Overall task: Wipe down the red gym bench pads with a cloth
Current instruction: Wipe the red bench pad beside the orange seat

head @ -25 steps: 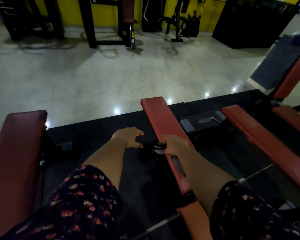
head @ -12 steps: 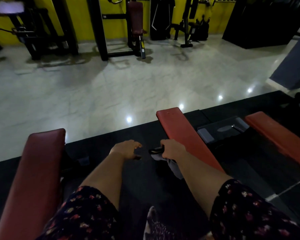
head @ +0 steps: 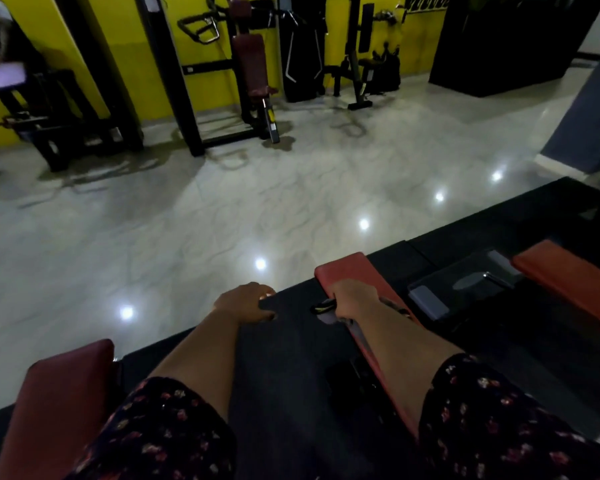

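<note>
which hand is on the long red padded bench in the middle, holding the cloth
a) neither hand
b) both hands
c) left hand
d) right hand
d: the right hand is closed over a pale cloth at the edge of the long red padded bench, while the left hand rests off it on the black floor mat.
</note>
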Tool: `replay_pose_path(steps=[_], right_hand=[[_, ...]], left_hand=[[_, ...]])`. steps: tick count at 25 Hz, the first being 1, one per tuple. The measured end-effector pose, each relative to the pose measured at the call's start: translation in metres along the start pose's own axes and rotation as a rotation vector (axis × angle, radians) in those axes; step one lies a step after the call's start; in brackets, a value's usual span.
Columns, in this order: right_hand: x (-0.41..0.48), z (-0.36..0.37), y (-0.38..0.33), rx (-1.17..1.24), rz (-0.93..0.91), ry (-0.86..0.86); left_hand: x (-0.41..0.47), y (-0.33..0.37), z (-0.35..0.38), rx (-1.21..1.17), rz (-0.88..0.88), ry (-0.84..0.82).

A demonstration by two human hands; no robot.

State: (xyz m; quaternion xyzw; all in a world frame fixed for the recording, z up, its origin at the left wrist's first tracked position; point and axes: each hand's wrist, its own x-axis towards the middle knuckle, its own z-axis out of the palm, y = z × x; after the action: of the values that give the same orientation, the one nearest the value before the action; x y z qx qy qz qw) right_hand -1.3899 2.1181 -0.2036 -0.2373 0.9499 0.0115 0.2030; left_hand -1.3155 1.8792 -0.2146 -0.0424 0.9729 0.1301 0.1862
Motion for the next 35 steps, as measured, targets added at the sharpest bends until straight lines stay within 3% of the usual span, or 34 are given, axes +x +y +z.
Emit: replay_pose_path(steps=[6, 16, 27, 35], right_hand=[[0.051, -0.052, 0.042, 0.026, 0.057, 0.067], [0.124, -0.062, 0.112, 0.058, 0.302, 0.100], [0.157, -0.084, 0.140, 0.298, 0.752, 0.124], [0.063, -0.038, 0.138, 0.444, 1.208, 0.162]], left_hand=[[0.088, 0.021, -0.038, 0.031, 0.083, 0.004], [0.232, 0.059, -0.076, 0.062, 0.335, -0.067], [0.387, 0.131, -0.120, 0.221, 0.758, -0.220], [0.374, 0.246, -0.080, 0.417, 1.150, -0.333]])
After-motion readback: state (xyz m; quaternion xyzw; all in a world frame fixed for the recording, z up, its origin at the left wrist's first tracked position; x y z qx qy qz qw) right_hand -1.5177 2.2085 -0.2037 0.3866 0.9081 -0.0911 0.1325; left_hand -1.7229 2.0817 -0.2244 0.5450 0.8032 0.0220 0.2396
